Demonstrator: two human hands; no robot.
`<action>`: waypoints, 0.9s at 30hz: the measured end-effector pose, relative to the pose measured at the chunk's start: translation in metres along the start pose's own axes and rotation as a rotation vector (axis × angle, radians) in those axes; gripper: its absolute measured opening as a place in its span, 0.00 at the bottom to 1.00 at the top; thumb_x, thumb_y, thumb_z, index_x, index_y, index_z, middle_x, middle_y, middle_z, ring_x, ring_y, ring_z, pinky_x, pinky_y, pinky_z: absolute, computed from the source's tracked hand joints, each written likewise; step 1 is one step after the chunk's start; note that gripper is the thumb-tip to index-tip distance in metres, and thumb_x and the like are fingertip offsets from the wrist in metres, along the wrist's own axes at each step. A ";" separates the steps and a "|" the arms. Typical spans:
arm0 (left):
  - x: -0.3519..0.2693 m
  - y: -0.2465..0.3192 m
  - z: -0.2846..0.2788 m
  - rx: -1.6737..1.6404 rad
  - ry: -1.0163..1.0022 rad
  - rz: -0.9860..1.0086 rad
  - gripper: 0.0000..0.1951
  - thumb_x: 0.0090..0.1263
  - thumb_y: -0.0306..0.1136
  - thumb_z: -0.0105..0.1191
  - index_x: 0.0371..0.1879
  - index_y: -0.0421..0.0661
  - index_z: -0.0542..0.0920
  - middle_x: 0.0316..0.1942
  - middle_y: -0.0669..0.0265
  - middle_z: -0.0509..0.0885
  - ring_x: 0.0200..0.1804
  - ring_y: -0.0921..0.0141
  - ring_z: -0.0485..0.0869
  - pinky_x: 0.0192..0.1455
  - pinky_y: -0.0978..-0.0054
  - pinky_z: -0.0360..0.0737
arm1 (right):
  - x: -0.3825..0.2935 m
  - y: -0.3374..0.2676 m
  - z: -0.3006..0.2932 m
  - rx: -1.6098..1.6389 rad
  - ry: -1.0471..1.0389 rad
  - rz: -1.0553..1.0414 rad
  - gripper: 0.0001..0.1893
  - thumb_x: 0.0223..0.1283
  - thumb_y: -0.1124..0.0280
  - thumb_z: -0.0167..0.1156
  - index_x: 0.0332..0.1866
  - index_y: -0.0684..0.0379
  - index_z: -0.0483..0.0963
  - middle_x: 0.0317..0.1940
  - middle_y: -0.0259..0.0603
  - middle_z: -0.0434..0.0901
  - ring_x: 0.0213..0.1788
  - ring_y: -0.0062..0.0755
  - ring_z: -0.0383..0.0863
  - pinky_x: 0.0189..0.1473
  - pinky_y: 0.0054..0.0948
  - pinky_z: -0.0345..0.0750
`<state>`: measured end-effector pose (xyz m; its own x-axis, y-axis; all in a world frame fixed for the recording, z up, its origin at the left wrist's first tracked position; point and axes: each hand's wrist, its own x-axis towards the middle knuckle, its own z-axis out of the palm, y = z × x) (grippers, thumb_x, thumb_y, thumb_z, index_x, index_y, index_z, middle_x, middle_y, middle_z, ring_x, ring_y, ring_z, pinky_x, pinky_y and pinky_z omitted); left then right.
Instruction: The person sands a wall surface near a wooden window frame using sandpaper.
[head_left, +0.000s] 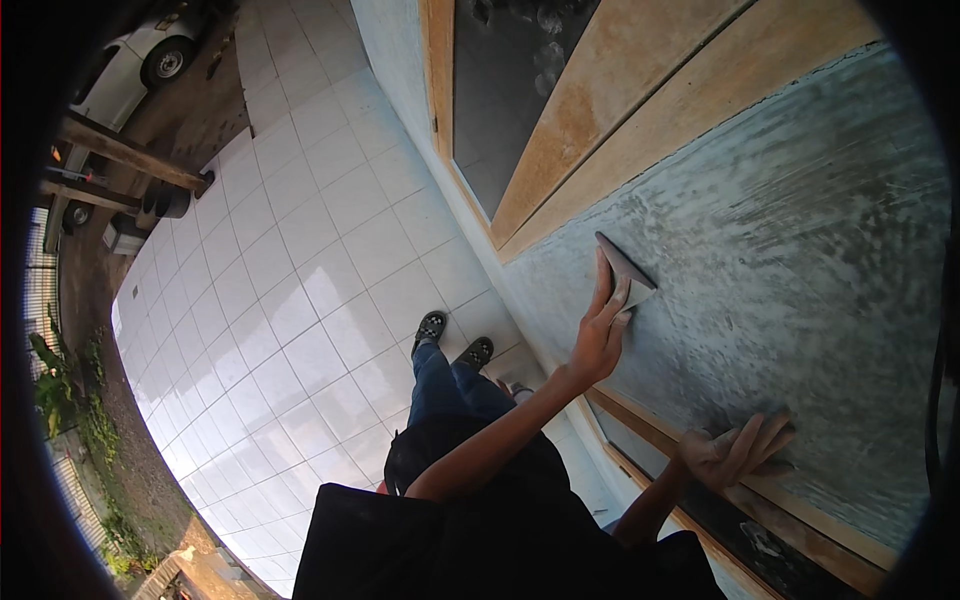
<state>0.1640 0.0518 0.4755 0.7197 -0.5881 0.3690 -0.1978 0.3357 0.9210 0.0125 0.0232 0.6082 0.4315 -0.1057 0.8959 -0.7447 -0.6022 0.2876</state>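
Observation:
My left hand (602, 330) grips a piece of sandpaper (628, 264), dark on one face and pale on the other, against the wall (720, 300). The fingers stretch along the sheet and look dusty. The wall is grey-blue plaster with darker, streaky patches to the right. Lower down, my right hand (735, 450) is spread at the wall beside a wooden frame, with nothing seen in it. Whether its palm presses on the plaster is hard to tell.
Wooden frames (622, 135) border the wall above and below, with dark glass (517, 82) beyond. Glossy white floor tiles (300, 300) lie under my shoes (431, 326). Another foot (519, 391) shows beside my legs. A parked vehicle (142, 64) and wooden beams (135, 150) are at upper left.

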 end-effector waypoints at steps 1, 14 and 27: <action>-0.014 -0.009 0.001 0.003 0.005 -0.002 0.24 0.79 0.35 0.35 0.71 0.39 0.60 0.76 0.47 0.39 0.77 0.51 0.42 0.76 0.59 0.47 | 0.000 0.000 0.000 -0.003 0.007 0.001 0.30 0.74 0.55 0.29 0.50 0.64 0.79 0.52 0.53 0.81 0.64 0.51 0.73 0.75 0.53 0.36; -0.029 -0.018 -0.006 -0.065 -0.010 -0.213 0.25 0.73 0.22 0.39 0.71 0.41 0.60 0.77 0.51 0.37 0.78 0.56 0.40 0.76 0.65 0.47 | 0.001 0.003 -0.001 -0.007 0.004 -0.008 0.33 0.74 0.51 0.26 0.48 0.65 0.78 0.50 0.57 0.81 0.63 0.55 0.74 0.74 0.59 0.35; -0.031 -0.023 -0.002 -0.074 0.056 -0.278 0.24 0.80 0.36 0.35 0.72 0.42 0.57 0.77 0.54 0.39 0.77 0.56 0.44 0.76 0.63 0.48 | 0.002 0.010 -0.005 -0.094 -0.061 -0.050 0.34 0.74 0.53 0.24 0.48 0.64 0.79 0.51 0.55 0.81 0.63 0.53 0.73 0.75 0.54 0.36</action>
<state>0.1476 0.0643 0.4429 0.7758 -0.6239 0.0944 0.0595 0.2213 0.9734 0.0032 0.0206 0.6142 0.4969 -0.1271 0.8585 -0.7650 -0.5311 0.3642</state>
